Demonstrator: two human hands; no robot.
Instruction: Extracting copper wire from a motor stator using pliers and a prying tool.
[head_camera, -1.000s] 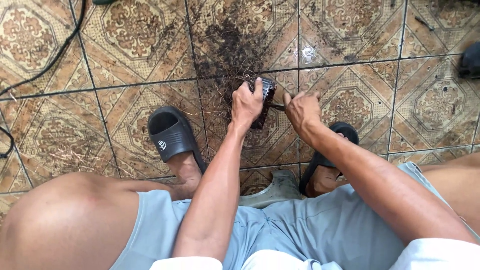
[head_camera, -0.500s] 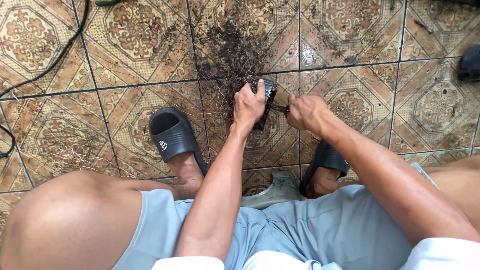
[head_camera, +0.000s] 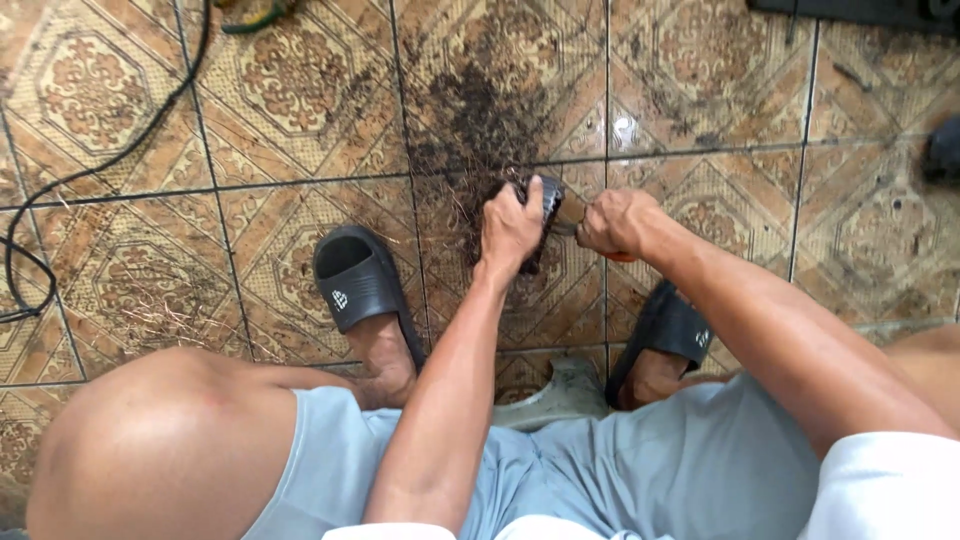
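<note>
A patterned tile floor (head_camera: 800, 200) fills the frame, with a dark patch of debris (head_camera: 480, 130) at upper centre, just above the hands. One black cable (head_camera: 90, 170) curves through the upper left, and a dark object (head_camera: 942, 150) sits at the right edge. Two black slippers are worn: one (head_camera: 355, 280) left of centre, one (head_camera: 670, 330) right of centre. Nothing stands between the camera and the hands.

There are two hands and one black part between them. The left hand (head_camera: 510, 228), at centre, is curled around the black part (head_camera: 550, 200), fingers wrapped over it. The part sticks out at the hand's upper right, low over the floor. The right hand (head_camera: 615, 222), just right of it, is clenched on a thin tool (head_camera: 570, 215) with an orange grip, whose tip meets the part.
</note>
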